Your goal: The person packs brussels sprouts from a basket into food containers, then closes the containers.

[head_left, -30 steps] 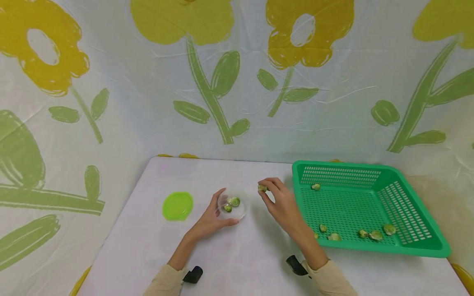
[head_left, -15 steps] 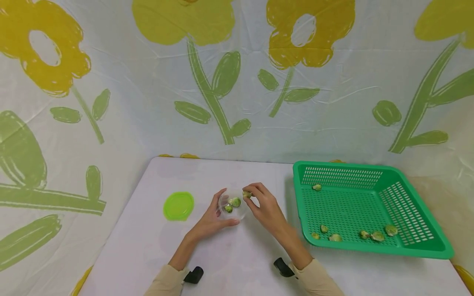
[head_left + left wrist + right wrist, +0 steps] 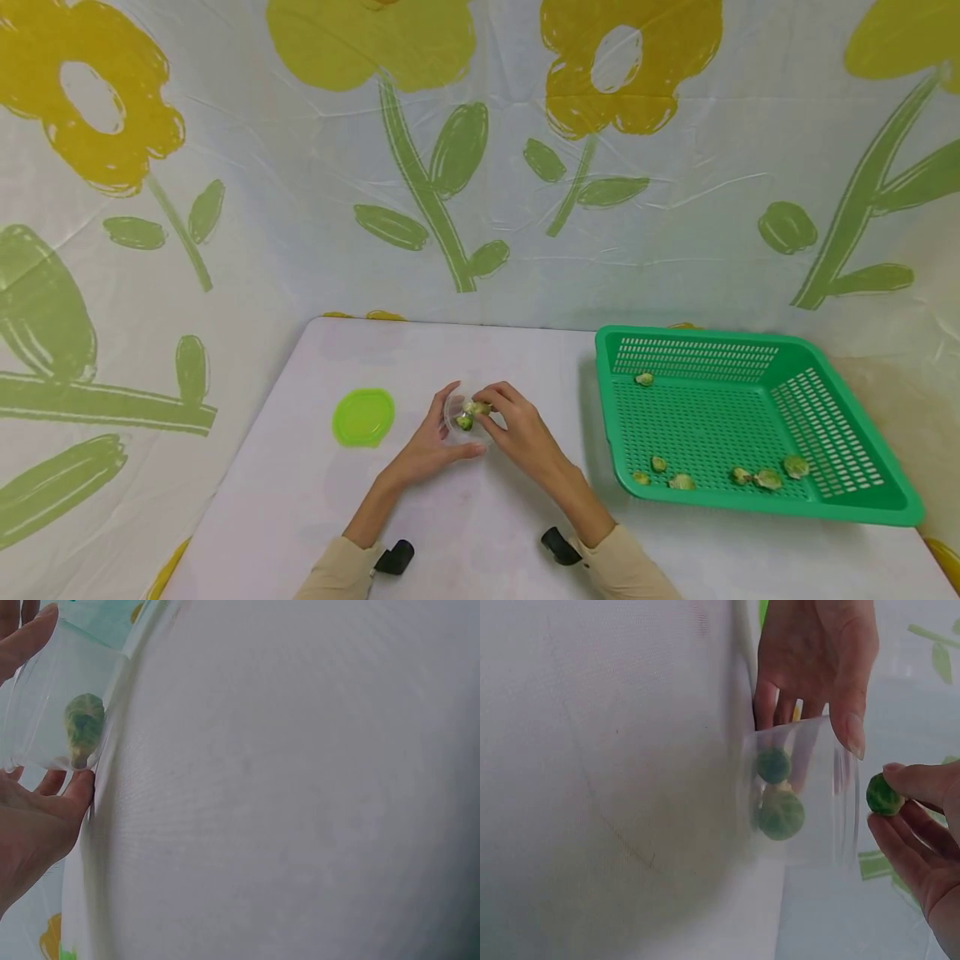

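My left hand (image 3: 431, 440) grips a small clear plastic tub (image 3: 825, 825) standing on the table, thumb on the near side and fingers around the far side. Inside the tub lie a larger Brussels sprout (image 3: 781, 816) and a smaller Brussels sprout (image 3: 773, 765), side by side at the bottom. Over the tub's mouth, my right hand (image 3: 525, 432) pinches another Brussels sprout (image 3: 883, 795) between thumb and fingertips. In the right wrist view this sprout is just outside the rim, level with the opening. The right fingers partly cover the tub in the head view.
A bright green lid (image 3: 363, 417) lies on the white table (image 3: 442, 533) left of the tub. To the right stands a large green basket (image 3: 765, 502) with several Brussels sprouts scattered on its floor. A flower-printed cloth (image 3: 315, 242) rises behind the table.
My right hand has carried its Brussels sprout leftward from beside the basket to above the tub. The left hand and the tub have stayed in place.
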`<state>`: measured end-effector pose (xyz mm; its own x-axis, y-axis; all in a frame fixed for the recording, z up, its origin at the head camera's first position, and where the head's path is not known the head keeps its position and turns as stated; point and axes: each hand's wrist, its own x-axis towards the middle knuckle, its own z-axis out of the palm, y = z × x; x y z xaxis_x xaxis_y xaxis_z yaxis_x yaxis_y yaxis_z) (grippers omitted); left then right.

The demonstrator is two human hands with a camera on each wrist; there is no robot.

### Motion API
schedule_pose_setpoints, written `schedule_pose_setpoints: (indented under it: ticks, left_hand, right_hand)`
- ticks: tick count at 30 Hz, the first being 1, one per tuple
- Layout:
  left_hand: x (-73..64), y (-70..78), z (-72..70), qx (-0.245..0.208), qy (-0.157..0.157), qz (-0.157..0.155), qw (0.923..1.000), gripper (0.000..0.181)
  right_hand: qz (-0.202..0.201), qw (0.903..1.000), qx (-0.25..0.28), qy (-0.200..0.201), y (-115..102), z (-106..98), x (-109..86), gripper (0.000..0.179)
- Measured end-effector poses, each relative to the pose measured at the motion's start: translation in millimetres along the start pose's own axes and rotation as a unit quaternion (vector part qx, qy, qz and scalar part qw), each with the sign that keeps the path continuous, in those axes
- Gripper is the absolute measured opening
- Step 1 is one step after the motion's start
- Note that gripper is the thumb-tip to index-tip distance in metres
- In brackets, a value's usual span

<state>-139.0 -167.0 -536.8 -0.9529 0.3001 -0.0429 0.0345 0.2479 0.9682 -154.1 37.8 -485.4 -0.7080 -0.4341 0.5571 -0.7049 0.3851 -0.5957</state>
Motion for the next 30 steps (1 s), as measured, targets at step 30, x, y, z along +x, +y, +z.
schedule_pose_setpoints:
  ticks: [30]
  left_hand:
    - [2.1, -1.7, -0.2, 0.003, 0.000, 0.001, 1.0000, 0.110]
  right_hand:
    - [0.018, 0.9906, -0.010, -0.135, 12.5, 9.4, 9.1, 0.023]
